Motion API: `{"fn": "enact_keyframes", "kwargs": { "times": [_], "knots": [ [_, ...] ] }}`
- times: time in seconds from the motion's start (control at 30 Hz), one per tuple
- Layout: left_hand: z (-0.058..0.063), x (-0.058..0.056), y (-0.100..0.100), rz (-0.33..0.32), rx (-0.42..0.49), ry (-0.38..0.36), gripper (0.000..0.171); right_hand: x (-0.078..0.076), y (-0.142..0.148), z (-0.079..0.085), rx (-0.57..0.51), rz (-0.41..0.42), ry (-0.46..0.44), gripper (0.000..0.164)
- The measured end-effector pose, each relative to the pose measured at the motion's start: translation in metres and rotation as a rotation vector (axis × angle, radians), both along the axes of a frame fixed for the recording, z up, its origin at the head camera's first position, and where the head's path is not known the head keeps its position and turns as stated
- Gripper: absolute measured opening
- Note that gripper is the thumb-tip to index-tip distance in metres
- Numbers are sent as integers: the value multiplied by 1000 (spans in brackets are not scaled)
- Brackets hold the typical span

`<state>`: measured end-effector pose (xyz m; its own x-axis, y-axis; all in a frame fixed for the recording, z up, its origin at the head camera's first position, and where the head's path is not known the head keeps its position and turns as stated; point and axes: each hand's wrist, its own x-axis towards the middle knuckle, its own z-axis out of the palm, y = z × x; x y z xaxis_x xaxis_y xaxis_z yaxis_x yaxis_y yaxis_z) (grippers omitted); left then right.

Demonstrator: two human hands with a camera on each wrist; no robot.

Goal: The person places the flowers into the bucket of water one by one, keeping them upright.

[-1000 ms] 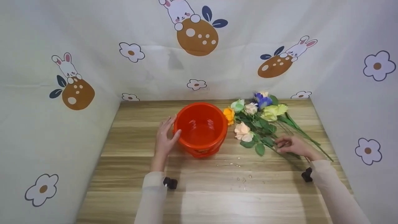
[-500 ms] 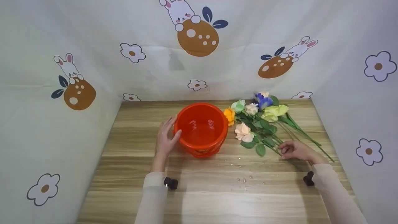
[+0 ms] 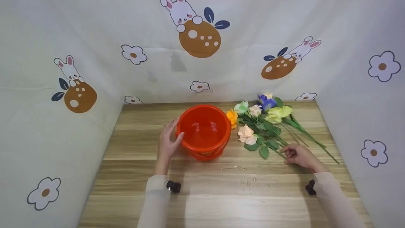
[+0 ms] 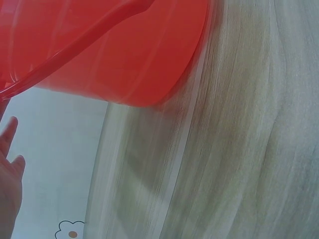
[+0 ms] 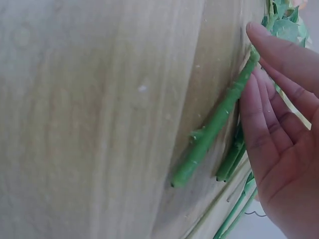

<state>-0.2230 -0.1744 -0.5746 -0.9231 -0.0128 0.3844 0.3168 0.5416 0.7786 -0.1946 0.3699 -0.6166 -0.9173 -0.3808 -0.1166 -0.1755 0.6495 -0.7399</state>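
Observation:
A red plastic bucket (image 3: 204, 152) stands upright on the wooden table, nothing visible inside it. My left hand (image 3: 167, 139) rests against the bucket's left side, thumb and fingers spread and fairly straight at the rim; its fingers (image 4: 9, 137) show at the edge of the left wrist view. To the bucket's right lies a loose bunch of artificial flowers, among them a peach rose (image 3: 247, 135). My right hand (image 3: 299, 155) pinches the lower part of a green rose stem (image 5: 214, 122) between thumb and fingers; the stem's cut end sticks out past them.
Yellow-green (image 3: 278, 114), blue (image 3: 267, 102) and orange (image 3: 232, 118) flowers lie alongside, with more stems to the right. Clear droplets (image 3: 248, 183) dot the table (image 3: 221, 205) in front. A printed curtain (image 3: 152, 76) encloses the back and sides.
My right hand has shifted slightly toward the lower end of the rose stem, and its fingers have closed in on it. Left hand and bucket stay in place.

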Motion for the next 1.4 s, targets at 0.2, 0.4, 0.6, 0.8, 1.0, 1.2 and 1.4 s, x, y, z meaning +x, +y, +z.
{"fn": "enact_keyframes", "kwargs": {
  "times": [0.2,0.4,0.6,0.8,1.0,1.2,1.4],
  "knots": [
    [0,1,0,4,2,1,55,2,-2,-5,4,-11,34,31],
    [-2,0,-1,-10,8,35,55,2,-2,-5,-7,-21,37,23],
    [-3,-1,-2,-19,9,50,55,0,-3,-3,-16,-15,12,17],
    [-3,0,-1,-14,12,23,55,0,-6,-1,-15,-19,-20,16],
    [-2,0,0,-8,15,9,56,2,-8,0,-75,-32,-44,14],
    [-3,-1,0,-3,15,15,55,2,-10,0,-92,-71,-42,12],
    [-3,-1,0,-1,4,20,55,2,-13,3,-96,-113,-73,12]
  ]
}}
